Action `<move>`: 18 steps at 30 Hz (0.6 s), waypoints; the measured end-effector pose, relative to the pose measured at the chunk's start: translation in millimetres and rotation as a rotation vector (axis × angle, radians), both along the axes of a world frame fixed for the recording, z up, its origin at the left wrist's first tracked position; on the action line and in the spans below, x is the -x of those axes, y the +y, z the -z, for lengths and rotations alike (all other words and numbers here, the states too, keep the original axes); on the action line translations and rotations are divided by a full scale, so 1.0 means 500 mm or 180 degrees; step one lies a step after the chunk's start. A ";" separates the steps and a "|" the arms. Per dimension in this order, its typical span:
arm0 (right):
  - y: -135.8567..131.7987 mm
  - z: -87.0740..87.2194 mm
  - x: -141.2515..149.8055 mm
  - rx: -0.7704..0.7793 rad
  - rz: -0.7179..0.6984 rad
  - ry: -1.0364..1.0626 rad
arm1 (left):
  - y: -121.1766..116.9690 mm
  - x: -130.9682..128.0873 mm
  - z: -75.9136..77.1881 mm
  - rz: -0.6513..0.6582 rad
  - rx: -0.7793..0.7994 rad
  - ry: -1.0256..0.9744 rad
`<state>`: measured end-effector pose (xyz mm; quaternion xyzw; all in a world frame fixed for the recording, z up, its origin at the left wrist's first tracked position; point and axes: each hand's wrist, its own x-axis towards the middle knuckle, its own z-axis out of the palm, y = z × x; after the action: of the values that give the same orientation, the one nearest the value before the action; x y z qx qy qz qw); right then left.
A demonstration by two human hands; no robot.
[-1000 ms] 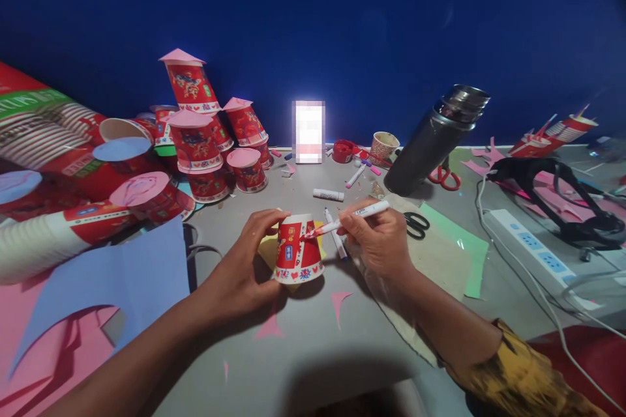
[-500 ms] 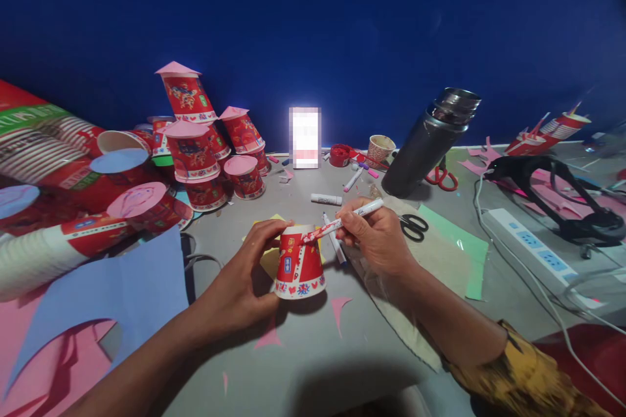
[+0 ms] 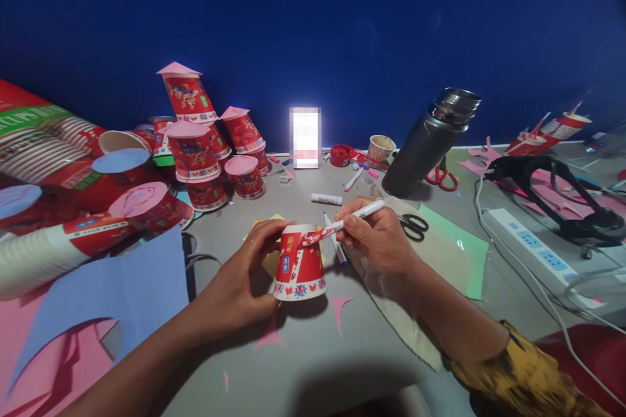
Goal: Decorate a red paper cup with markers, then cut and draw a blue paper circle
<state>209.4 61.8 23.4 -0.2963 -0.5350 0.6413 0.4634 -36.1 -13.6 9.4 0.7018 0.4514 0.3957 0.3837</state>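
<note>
My left hand [image 3: 252, 273] grips an upside-down red paper cup [image 3: 309, 267] from its left side, fingers over the top and thumb at the lower rim. The cup has white bands, printed hearts and blue marks. Between the fingers of my right hand [image 3: 374, 234] is a white marker [image 3: 364, 210], its red-smeared front end against the cup's upper side. Under and behind the cup shows yellow paper [image 3: 270, 266]. A second marker [image 3: 335, 249] lies just behind the cup, partly covered by my right hand. Pink paper scraps [image 3: 340, 309] lie in front.
Stacked red cups with pink paper tops [image 3: 195, 153] stand at left, beside blue paper [image 3: 147, 293]. At right are a dark thermos [image 3: 423, 143], black-handled scissors [image 3: 415, 227], green film [image 3: 457, 244] and a power strip [image 3: 533, 251]. A bright blurred screen [image 3: 306, 137] stands at the back.
The cup has turned slightly in my left hand, its printed marks shifting a little to the left. The marker stays against the cup with a small shift in its angle.
</note>
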 end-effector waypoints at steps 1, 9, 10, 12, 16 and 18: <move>-0.002 0.003 -0.001 -0.0030 -0.0054 -0.0034 | 0.000 -0.001 -0.001 -0.0004 -0.0013 -0.0008; 0.002 0.003 0.003 -0.0134 0.0353 -0.0014 | 0.003 -0.002 -0.006 0.0012 0.0019 -0.0044; 0.003 0.001 0.004 -0.0147 0.0402 0.0005 | 0.003 -0.003 -0.006 0.0023 0.0020 -0.0044; 0.003 -0.003 0.002 -0.0202 0.0347 -0.0037 | 0.002 -0.004 -0.005 0.0018 -0.0008 -0.0041; -0.006 -0.005 -0.005 -0.0330 -0.0095 -0.0285 | 0.002 -0.003 -0.003 -0.0012 -0.0034 -0.0013; -0.012 -0.007 -0.006 -0.0384 -0.0222 -0.0334 | 0.003 -0.001 -0.004 -0.0035 -0.0059 0.0027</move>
<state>212.6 56.0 26.9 -0.2822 -0.6062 0.6073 0.4290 -35.5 -12.3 11.2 0.7045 0.4532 0.3989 0.3731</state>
